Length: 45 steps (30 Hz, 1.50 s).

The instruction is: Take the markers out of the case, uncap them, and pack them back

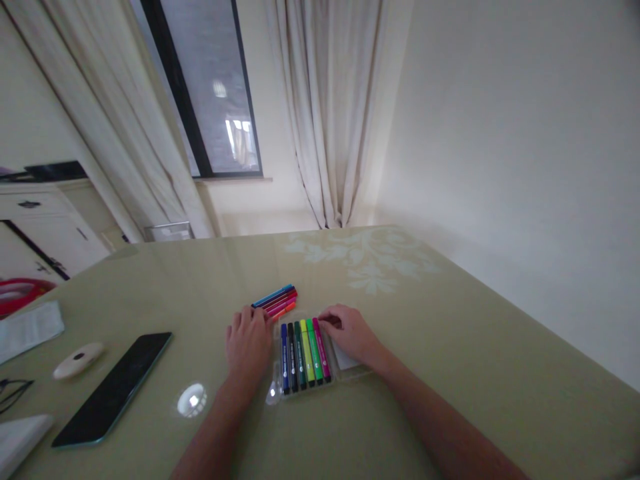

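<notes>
A clear plastic case lies on the table with a row of capped markers in it: blue, black, dark green, yellow, bright green and magenta. My right hand is at the case's right side, thumb and fingertips closed at the top end of the magenta marker. Palm down, my left hand rests left of the case, its fingers a little apart and reaching to the near ends of the loose markers. These lie in a slanted bunch behind the case, blue, dark, red, pink and orange. The left fingertips are partly hidden.
Left on the table are a dark tablet or phone, a white oval object, a cloth or paper and a black cable. A bright round reflection shows near my left forearm. A wall borders the right side.
</notes>
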Available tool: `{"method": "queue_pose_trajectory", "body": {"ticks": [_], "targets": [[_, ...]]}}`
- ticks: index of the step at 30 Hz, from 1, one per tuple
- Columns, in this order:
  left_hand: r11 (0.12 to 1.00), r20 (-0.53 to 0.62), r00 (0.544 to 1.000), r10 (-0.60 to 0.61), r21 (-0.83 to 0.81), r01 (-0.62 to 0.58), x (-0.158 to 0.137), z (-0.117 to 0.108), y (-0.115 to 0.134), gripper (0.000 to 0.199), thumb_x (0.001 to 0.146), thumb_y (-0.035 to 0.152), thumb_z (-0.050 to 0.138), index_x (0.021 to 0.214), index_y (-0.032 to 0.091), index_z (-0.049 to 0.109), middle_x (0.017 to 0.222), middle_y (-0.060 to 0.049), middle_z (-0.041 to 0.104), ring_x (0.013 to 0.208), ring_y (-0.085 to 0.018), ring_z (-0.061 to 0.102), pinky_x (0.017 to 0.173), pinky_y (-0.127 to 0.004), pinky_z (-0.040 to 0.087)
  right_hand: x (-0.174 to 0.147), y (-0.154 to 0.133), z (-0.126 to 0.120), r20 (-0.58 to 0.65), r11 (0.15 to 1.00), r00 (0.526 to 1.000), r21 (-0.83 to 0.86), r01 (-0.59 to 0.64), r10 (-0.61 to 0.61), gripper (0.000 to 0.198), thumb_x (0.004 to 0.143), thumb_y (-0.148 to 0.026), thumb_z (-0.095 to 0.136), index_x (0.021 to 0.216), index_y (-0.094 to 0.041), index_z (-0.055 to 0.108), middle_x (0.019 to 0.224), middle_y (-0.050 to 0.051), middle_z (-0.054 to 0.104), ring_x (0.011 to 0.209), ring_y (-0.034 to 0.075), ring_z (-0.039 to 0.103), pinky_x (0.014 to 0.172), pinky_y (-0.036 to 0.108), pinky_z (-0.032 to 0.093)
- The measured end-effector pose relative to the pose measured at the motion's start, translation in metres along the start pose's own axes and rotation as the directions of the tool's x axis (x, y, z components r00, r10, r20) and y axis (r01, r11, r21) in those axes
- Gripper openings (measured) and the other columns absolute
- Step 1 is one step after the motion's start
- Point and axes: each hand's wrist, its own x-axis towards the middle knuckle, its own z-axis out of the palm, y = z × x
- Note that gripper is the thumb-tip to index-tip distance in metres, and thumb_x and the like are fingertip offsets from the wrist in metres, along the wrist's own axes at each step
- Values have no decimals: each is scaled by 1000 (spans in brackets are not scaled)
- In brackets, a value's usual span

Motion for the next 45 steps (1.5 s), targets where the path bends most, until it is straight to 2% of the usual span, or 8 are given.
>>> {"method": "queue_pose_trajectory", "body": {"ticks": [13, 18, 20, 24, 30, 34, 39, 45], "targets": [[997, 109, 993, 44, -72, -36, 0, 4, -6, 30, 105, 28, 37, 110, 19, 65, 115, -12, 67, 110, -31, 60, 91, -43, 47, -1, -4, 2, -2, 999, 1000, 33, 0, 0, 16, 90, -21, 66, 100, -19, 78, 95, 8, 76, 85, 19, 70, 79, 31, 54], [985, -14, 1000, 5, -173, -8, 1, -1, -4, 32, 105, 26, 35, 107, 17, 66, 109, -13, 67, 105, -29, 61, 94, -44, 48, 0, -4, 0, -41, 996, 999, 85, -15, 18, 13, 90, -24, 66, 97, -20, 77, 95, 7, 76, 86, 19, 70, 81, 32, 54], [935, -105, 994, 3, -352, -40, 1, -5, 2, 32, 105, 32, 36, 108, 18, 66, 110, -12, 67, 105, -29, 61, 94, -44, 49, 0, -6, -1, -58, 983, 997, 180, -34, 46, 17, 91, -31, 65, 99, -20, 75, 93, 6, 76, 86, 19, 70, 80, 33, 54], [671, -142, 979, 145, -713, -203, -10, -10, 26, 26, 102, 39, 47, 108, 22, 65, 108, -7, 70, 97, -24, 65, 84, -37, 53, 3, -12, -4, -52, 878, 992, 472, -80, 118, 33, 90, -46, 66, 109, -19, 70, 89, 5, 74, 78, 19, 71, 70, 31, 54], [538, -31, 967, 253, -826, -167, -30, -12, 52, 20, 100, 37, 54, 107, 22, 67, 100, -4, 70, 86, -20, 65, 77, -33, 52, 6, -19, -11, -19, 782, 987, 612, -114, 159, 33, 82, -51, 74, 88, -19, 69, 82, 3, 72, 74, 17, 68, 67, 28, 52], [581, -3, 932, 363, -781, -229, -37, -6, 53, 34, 95, 40, 63, 123, 23, 62, 121, -9, 69, 108, -25, 65, 92, -41, 53, 8, -15, -16, -63, 760, 971, 635, -141, 233, 29, 79, -45, 74, 92, -19, 69, 79, 2, 70, 70, 15, 65, 65, 28, 52], [687, 38, 837, 546, -592, -421, -46, -2, 52, 99, 68, 54, 88, 151, 26, 43, 152, -15, 52, 141, -39, 46, 115, -58, 38, 9, -3, -28, -40, 806, 965, 559, -193, 259, 33, 79, -35, 70, 107, -19, 65, 64, -5, 61, 56, 11, 56, 56, 25, 47], [720, 88, 833, 546, -558, -412, -44, -6, 52, 99, 73, 45, 86, 156, 23, 36, 158, -14, 46, 146, -35, 42, 119, -54, 36, 5, 5, -25, 124, 869, 965, 419, -263, 232, 29, 83, -31, 70, 108, -19, 63, 67, -4, 63, 58, 13, 61, 59, 26, 51]]}}
